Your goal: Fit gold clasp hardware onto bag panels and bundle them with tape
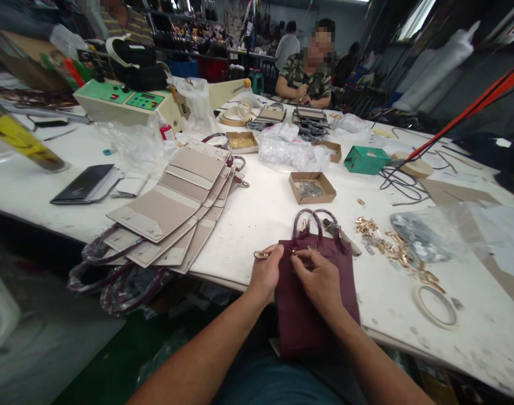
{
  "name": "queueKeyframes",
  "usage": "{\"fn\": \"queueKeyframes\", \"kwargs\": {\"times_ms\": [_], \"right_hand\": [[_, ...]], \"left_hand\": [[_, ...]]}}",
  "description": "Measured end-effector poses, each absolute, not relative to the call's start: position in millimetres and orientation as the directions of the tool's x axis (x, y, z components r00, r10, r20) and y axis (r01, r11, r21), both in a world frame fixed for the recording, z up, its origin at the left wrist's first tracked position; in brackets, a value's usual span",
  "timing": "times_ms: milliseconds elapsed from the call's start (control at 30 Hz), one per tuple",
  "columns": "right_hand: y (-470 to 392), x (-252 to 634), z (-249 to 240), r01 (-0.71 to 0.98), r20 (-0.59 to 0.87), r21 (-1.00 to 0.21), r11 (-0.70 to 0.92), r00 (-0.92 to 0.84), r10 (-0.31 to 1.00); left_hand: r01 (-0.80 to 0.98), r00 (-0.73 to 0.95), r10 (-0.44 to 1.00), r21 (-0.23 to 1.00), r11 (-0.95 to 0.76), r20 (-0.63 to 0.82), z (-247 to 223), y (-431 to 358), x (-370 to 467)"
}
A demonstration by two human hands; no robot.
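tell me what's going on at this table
A person has a maroon handbag in front of them at the edge of a white table. Their left grip holds a small gold-coloured piece beside the bag. The right grip is at the base of a handle; what it pinches is too small to tell. More gold-coloured pieces lie loose to the right.

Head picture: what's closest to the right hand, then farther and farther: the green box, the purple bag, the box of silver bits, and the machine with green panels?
From the right hand:
1. Purple bag, under the hand
2. Box of silver bits, just beyond
3. Green box, farther, rightward
4. Machine, far left
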State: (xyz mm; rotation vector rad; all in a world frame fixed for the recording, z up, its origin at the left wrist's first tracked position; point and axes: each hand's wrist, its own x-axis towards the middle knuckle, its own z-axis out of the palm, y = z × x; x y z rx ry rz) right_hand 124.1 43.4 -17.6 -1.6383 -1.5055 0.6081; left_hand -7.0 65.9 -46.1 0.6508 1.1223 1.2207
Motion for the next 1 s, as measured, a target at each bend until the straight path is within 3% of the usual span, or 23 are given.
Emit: {"fn": "queueKeyframes", "kwargs": {"times_ms": [200, 467, 633, 767, 900, 1000], "right_hand": [[46, 118, -16, 0.628, 0.166, -0.778, 0.012, 0.187, 0.968], [63, 115, -16, 0.722, 0.16, -0.689, 0.06, 0.072, 0.984], [61, 110, -10, 0.663, 0.233, -0.729, 0.171, 0.006, 0.972], [44, 146, -2, 0.602, 0.274, -0.771, 0.205, 0.024, 0.961], [29, 255, -1, 0.753, 0.253, -0.655, -0.065, 0.299, 0.92], [27, 348, -4, 0.794, 0.137, -0.39, -0.466, 0.551, 0.823]], "left_hand": [[-0.293, -0.016, 0.979, 0.937, 0.188, -0.201, -42, 64, -8], [-0.229, 0.066, 0.992, 0.965, 0.123, -0.111, -38, 65, -14], [-0.271, -0.015, 0.98, 0.944, 0.189, -0.2, -44, 71, -14], [-0.293, 0.051, 0.96, 0.915, 0.278, -0.275, -45, 82, -20], [0.011, 0.138, 0.966, 0.975, 0.221, -0.221, -39, 93, -34], [0.337, 0.059, 0.997, 0.941, 0.022, -0.045, -37, 102, -40]]}}
